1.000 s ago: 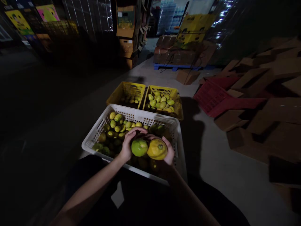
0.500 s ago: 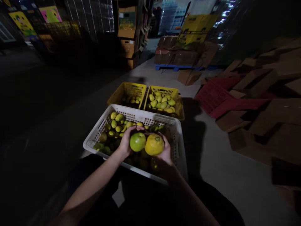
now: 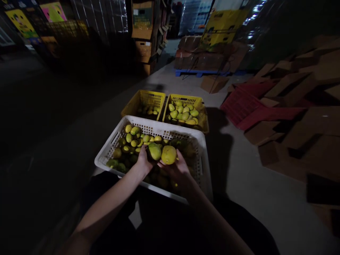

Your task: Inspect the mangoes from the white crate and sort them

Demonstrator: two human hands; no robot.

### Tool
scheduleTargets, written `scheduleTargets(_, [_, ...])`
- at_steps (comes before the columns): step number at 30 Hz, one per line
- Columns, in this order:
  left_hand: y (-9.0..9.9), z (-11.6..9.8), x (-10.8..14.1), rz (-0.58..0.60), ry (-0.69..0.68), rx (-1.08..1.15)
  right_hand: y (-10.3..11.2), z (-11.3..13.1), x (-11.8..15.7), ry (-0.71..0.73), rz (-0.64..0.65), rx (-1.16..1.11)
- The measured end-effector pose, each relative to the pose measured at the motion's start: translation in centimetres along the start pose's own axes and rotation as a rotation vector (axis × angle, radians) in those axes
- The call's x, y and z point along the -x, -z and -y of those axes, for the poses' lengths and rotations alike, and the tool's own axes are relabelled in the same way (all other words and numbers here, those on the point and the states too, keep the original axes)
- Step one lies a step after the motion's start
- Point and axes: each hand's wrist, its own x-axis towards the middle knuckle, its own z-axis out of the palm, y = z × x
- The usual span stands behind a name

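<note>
Over the white crate (image 3: 106, 150), my left hand (image 3: 144, 161) is closed round a green papaya (image 3: 154, 151), thumb along its left side. Beside it, my right hand (image 3: 181, 166) grips a yellow papaya (image 3: 169, 155) from the right and below. The two fruits are close together, their rounded ends towards me. Some of my fingers are hidden beneath them. Several more yellow and green papayas (image 3: 129, 137) lie in the white crate, those near its front in deep shadow.
Behind the white crate, two yellow crates (image 3: 204, 118) hold more fruit, the right one fuller. A tipped red crate (image 3: 243, 106) lies among cardboard boxes (image 3: 268, 131) on the right. Farther back are a loaded blue pallet (image 3: 199, 73) and stacked cartons (image 3: 143, 51).
Both hands have tilted the papayas so that the green one shows more of its long side. The yellow one has turned, and its stem end no longer faces me. Both sit slightly higher.
</note>
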Motion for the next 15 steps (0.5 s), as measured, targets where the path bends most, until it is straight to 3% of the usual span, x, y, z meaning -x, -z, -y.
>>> scheduleTargets(7, [0.0,0.7,0.1,0.011,-0.009,0.023,1.1,-0.1,-0.6,-0.002,0.02,0.114])
scheduleTargets(13, [-0.2,1.0,0.5,0.005,-0.022,0.054,1.0,-0.2,-0.2,-0.011,-0.086,0.116])
scheduleTargets(15, [-0.2,1.0,0.5,-0.016,-0.016,0.037,1.3,-0.3,-0.4,0.006,-0.04,0.158])
